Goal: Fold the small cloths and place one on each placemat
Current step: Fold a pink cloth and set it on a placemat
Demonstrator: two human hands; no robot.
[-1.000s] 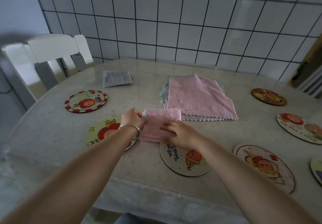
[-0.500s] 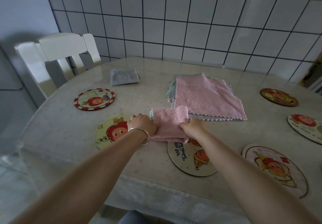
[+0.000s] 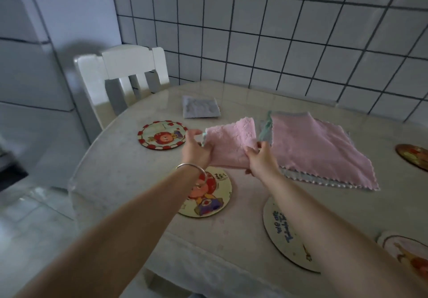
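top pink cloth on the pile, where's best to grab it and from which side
Pinch the near-left corner of the top pink cloth, coming from the left where the right hand already is. It lies flat and unfolded on the stack, so a corner peels off alone. That corner sits over a teal cloth edge, so pinch shallow. Both hands hold the folded pink cloth.
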